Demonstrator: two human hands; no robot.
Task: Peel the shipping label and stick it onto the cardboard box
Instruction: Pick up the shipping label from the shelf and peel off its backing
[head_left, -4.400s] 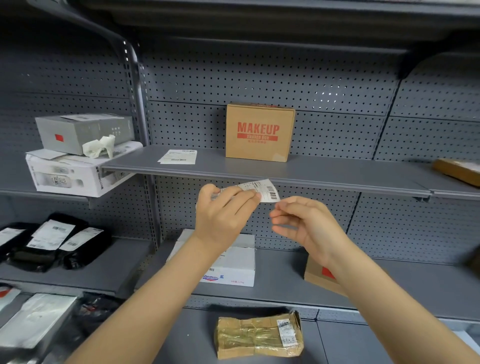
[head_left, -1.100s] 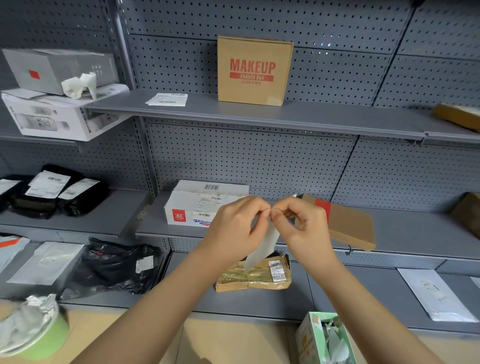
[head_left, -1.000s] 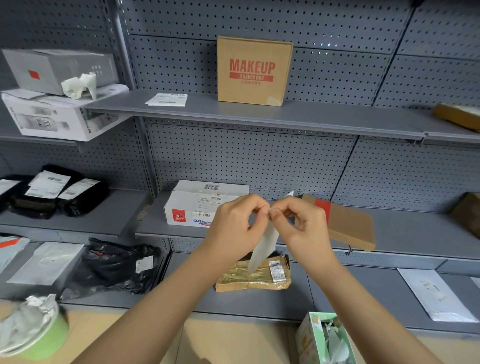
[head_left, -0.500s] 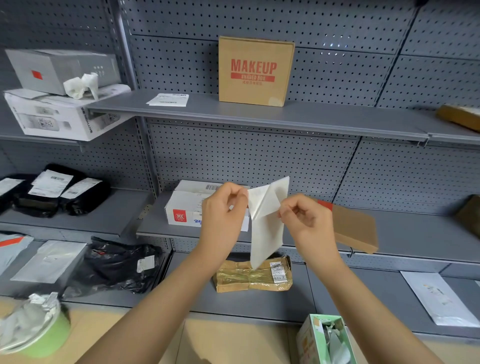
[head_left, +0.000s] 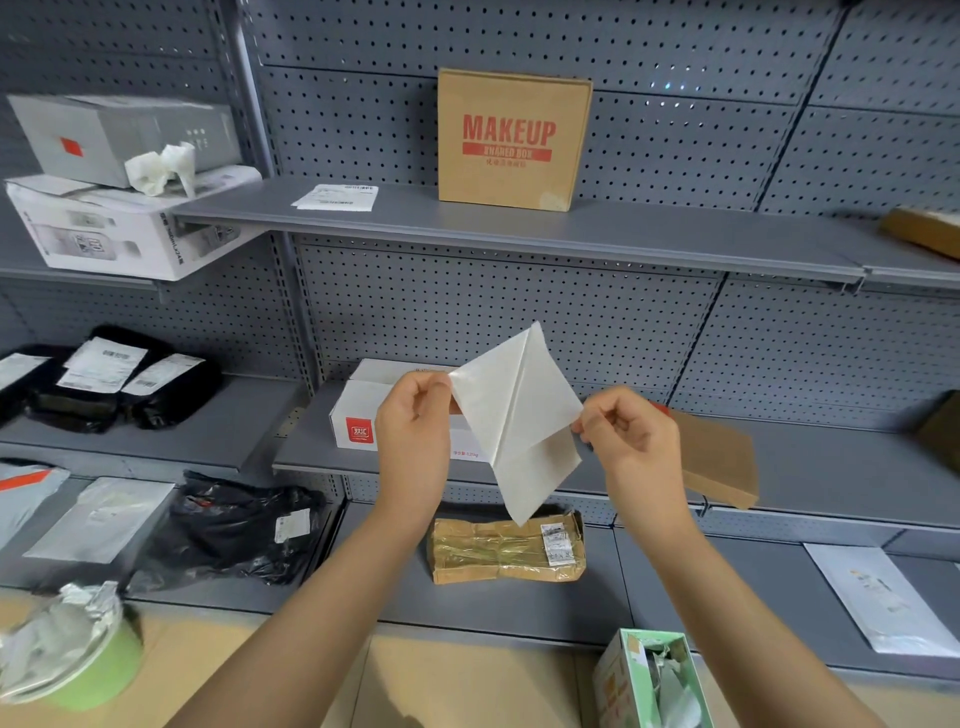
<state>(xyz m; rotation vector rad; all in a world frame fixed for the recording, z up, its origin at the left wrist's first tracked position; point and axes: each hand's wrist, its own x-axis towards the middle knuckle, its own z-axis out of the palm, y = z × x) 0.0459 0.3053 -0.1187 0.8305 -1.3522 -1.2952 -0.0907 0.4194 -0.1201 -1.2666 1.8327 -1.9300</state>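
I hold a white shipping label (head_left: 517, 415) in mid-air in front of the middle shelf, its blank side toward me, split into two sheets that still join along a diagonal line. My left hand (head_left: 415, 431) pinches the left sheet at its upper corner. My right hand (head_left: 631, 436) pinches the right sheet at its edge. A brown cardboard box (head_left: 511, 140) printed MAKEUP in red stands upright on the top shelf, well above both hands. Another label (head_left: 336, 197) lies flat on that shelf to its left.
A white carton (head_left: 358, 415) and a flat brown box (head_left: 719, 462) sit on the middle shelf behind my hands. A taped brown parcel (head_left: 506, 551) lies below. Black bags (head_left: 228, 530), white boxes (head_left: 119, 228), a green bin (head_left: 78, 660) and a green box (head_left: 652, 680) surround.
My hands have moved apart, spreading the two sheets of the label much wider than half a second ago. Earlier they pinched it together at one corner.
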